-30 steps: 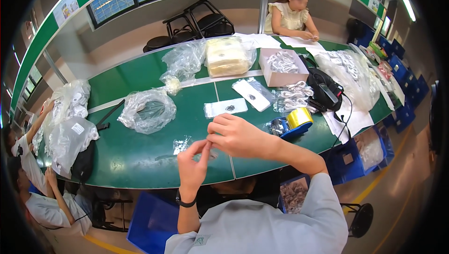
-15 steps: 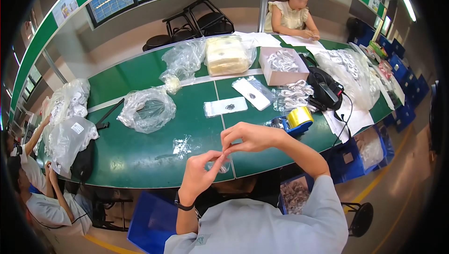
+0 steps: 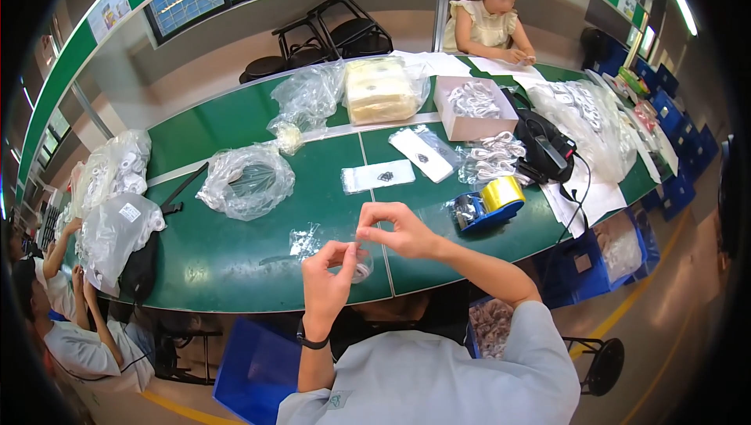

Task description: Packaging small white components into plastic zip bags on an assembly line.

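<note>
My left hand point(image 3: 328, 278), with a dark band on its wrist, pinches the top of a small clear plastic bag point(image 3: 362, 270). A pale coiled item shows inside the bag, too small to tell exactly. Just above and to the right, my right hand point(image 3: 403, 229) has its thumb and forefinger closed in a pinch. What those fingertips hold, if anything, cannot be made out. Loose bits of clear film point(image 3: 305, 242) lie on the green table point(image 3: 211, 268) left of my hands. A blue tape dispenser point(image 3: 491, 217) with yellow tape point(image 3: 501, 193) stands to the right.
Beyond my hands lie flat white packets point(image 3: 379, 177). A box of white cables point(image 3: 477, 104), bundled cables point(image 3: 497, 157) and a black bag point(image 3: 544, 147) are farther right. A clear plastic ring-shaped heap point(image 3: 246, 182) sits left. Blue bins point(image 3: 254, 370) stand below the table edge; a co-worker point(image 3: 489, 22) sits opposite.
Both hands have shifted a little left. My right fingertips, which met the left ones, have risen slightly away from them. The small bag has moved left with my left hand.
</note>
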